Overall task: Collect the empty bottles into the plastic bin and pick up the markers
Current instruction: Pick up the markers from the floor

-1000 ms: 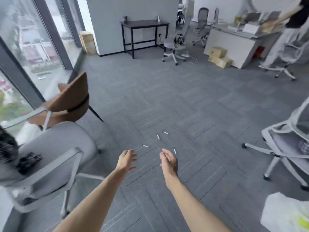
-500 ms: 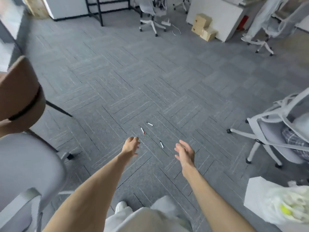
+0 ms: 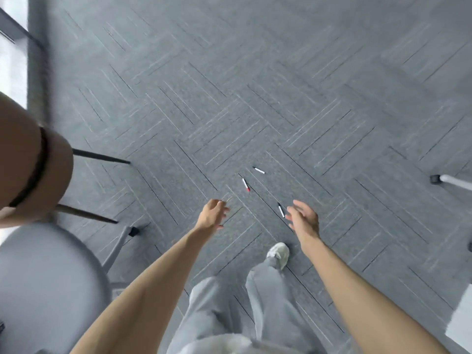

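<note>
Three markers (image 3: 259, 170) on carpet (image 3: 281, 85) — chairs (image 3: 35, 159) left, shoe (image 3: 279, 253) behind

Both arms out fwd; left hand (image 3: 212, 213) & right hand (image 3: 304, 218) spread, empty.

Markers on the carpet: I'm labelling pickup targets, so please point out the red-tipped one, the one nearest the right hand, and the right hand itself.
red-tipped marker (image 3: 245, 184), head view, middle of its barrel.
black-capped marker (image 3: 281, 210), head view, middle of its barrel, beside the right hand.
right hand (image 3: 305, 218), head view, back of the hand.
</note>
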The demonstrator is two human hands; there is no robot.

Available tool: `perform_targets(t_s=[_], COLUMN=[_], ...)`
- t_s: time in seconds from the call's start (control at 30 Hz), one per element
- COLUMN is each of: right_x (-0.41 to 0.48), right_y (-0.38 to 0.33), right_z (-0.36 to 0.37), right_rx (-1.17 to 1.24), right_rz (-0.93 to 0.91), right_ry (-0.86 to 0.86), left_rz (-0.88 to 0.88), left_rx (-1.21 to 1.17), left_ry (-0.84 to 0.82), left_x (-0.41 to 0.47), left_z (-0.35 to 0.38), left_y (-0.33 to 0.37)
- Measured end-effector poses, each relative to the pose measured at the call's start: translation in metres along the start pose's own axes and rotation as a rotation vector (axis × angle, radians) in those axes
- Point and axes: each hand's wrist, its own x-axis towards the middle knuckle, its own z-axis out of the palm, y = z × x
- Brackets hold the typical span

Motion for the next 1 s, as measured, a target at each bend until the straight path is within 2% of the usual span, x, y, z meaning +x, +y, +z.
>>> perform_targets(t_s=[0.2, 0.4, 0.57, 0.73, 0.9, 1.0], right_x=[0.106, 0.215, 0.303, 0.396, 0.463, 0.486], right_y=[0.031, 0.112, 0.187, 0.269, 0.337, 0.361], right_z=[0.028, 0.060, 0.089, 0.119, 0.141, 0.146], right_rx=[-0.223, -0.379, -0.468, -0.588, -0.828, -0.931], right_rz=[0.011, 0.026, 0.014, 0.023, -0.037, -0.060], right_ry=[-0.069, -0.046, -0.014, 0.088, 0.201, 0.252], left_rz=[-0.061, -0.044, 0.004, 0.148, 0.242, 0.324], left_rx=[-0.015, 0.079, 0.266, 0.597, 0.825, 1.018], left_ry=[0.027, -0.021, -0.077, -0.090, 0.011, 0.118], left_x=[0.106, 0.240, 0.332, 0.418, 0.502, 0.536], left_z=[0.032, 0.075, 0.107, 0.125, 0.120, 0.116], left_y=[-0.021, -0.084, -0.147, -0.217, -0.295, -0.318])
